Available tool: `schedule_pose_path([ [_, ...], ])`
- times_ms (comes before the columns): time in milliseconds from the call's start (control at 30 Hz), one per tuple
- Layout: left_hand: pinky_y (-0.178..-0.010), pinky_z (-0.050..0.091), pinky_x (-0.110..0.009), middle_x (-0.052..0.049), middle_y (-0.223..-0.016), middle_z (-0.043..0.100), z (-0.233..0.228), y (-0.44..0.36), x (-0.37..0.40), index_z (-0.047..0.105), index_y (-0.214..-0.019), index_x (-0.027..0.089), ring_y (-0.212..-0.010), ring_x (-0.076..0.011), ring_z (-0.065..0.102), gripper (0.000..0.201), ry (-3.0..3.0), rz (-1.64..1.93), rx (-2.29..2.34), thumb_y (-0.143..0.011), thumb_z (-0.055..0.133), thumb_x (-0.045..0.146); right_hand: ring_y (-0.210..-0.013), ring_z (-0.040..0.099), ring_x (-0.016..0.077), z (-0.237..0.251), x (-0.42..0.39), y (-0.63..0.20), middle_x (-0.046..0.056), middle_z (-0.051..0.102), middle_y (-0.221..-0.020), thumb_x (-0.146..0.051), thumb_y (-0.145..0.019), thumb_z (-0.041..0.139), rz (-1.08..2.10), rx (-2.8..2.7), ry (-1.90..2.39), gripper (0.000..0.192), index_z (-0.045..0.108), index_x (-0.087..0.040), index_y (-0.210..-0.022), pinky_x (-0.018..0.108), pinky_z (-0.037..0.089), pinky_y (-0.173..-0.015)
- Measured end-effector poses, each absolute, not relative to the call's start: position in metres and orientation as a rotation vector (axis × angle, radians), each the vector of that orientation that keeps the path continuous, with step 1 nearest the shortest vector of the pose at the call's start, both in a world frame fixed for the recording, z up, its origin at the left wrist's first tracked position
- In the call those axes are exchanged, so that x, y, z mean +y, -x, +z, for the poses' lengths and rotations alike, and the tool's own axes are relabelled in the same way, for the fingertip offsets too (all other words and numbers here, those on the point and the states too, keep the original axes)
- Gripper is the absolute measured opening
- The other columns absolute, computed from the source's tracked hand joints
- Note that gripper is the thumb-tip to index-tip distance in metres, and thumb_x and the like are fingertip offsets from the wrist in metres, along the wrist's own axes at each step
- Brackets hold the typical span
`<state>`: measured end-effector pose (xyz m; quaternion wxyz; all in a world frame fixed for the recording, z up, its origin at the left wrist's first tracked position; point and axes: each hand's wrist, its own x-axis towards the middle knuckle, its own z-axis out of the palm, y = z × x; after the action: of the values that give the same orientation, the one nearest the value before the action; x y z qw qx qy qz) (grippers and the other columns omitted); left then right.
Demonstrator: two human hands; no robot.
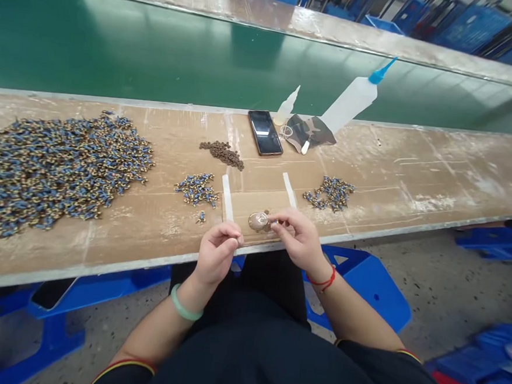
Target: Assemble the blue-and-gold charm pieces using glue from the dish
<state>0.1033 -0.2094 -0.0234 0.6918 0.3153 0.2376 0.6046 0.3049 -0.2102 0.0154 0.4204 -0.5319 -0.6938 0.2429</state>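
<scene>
At the bench's near edge, my left hand (217, 252) is closed in a pinch; whatever its fingertips hold is too small to make out. My right hand (297, 236) pinches a small bluish piece (275, 221), mostly hidden by the fingers. Just left of those fingertips lies a small round, shiny, clear-and-brown dish-like thing (259, 220). It rests on a cardboard piece (255, 201) between two white strips. A small pile of blue-and-tan figures (197, 189) lies left of the cardboard, with one loose figure (201, 217) nearer me. Another such pile (331, 192) is on the right.
A large heap of similar figures (60, 169) covers the bench's left. Farther back are small brown pieces (222, 153), a phone (265, 133), a small dropper bottle (287, 106), a dark pouch (315, 133) and a big blue-tipped bottle (352, 102). Beyond runs a green belt (160, 56).
</scene>
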Motion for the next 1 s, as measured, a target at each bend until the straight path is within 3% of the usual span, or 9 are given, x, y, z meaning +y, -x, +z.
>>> schedule_pose_path([
  [367, -0.062, 0.044, -0.026, 0.001, -0.067, 0.056, -0.0208, -0.1078, -0.2178, 0.075, -0.076, 0.021, -0.064, -0.013, 0.051, 0.031, -0.764, 1.351, 0.58, -0.076, 0.091, 0.047, -0.075, 0.063, 0.0209, 0.0199, -0.208, -0.3088, 0.006, 0.075, -0.085, -0.046, -0.1, 0.063, 0.618, -1.731, 1.392, 0.026, 0.077, -0.024, -0.095, 0.038, 0.053, -0.075],
  [1000, -0.062, 0.043, -0.026, 0.0, -0.068, 0.056, -0.0208, -0.1112, -0.2192, 0.075, -0.076, 0.02, -0.064, -0.0131, 0.05, 0.031, -0.775, 1.359, 0.581, -0.077, 0.09, 0.048, -0.077, 0.064, 0.021, 0.0225, -0.2056, -0.3119, 0.005, 0.074, -0.083, -0.039, -0.1, 0.063, 0.595, -1.803, 1.389, 0.021, 0.076, -0.024, -0.094, 0.038, 0.051, -0.074],
])
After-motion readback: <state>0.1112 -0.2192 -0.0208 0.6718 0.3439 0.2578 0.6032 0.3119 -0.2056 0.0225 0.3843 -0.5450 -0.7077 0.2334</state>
